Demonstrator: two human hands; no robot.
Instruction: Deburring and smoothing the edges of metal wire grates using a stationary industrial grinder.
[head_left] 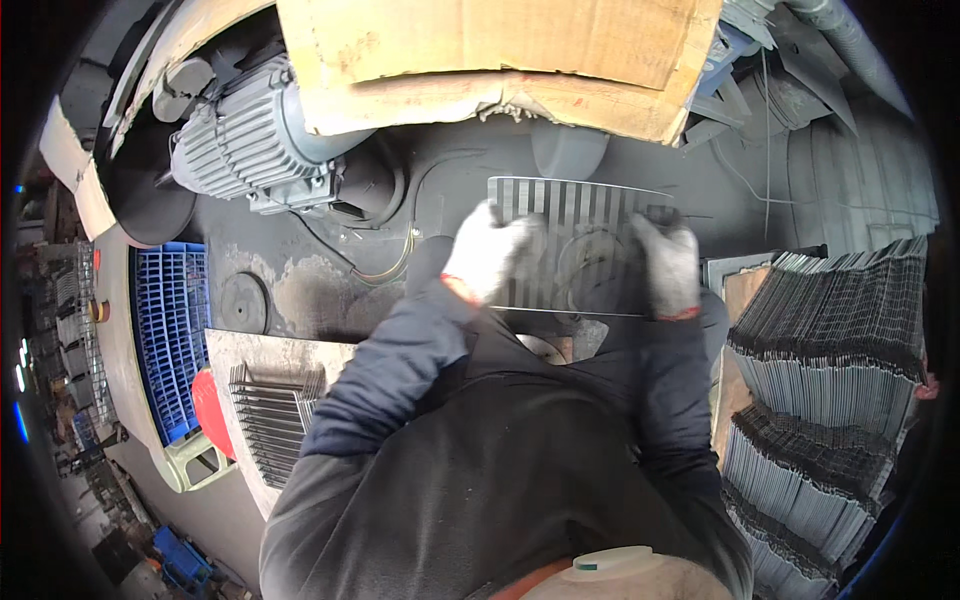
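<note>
A flat, slotted metal grate (588, 205) is held out in front of my lap, its bars running away from me. My left hand (488, 252), in a whitish glove with a red cuff, grips its left edge. At the opposite edge is my right hand (672, 262), gloved the same way and closed on the grate, its fingertips dark and smeared. Just beyond the grate, a grey rounded disc (570, 150) shows under a torn cardboard sheet (500, 45). Part of the grate's surface is blurred.
A grey electric motor (245, 130) stands at the far left, its cable trailing across the dark surface. Tall stacks of similar grates (825, 305) line my right side. To my left are more slotted pieces (275, 420) on a board, a blue plastic crate (172, 340) and a red round seat (210, 412).
</note>
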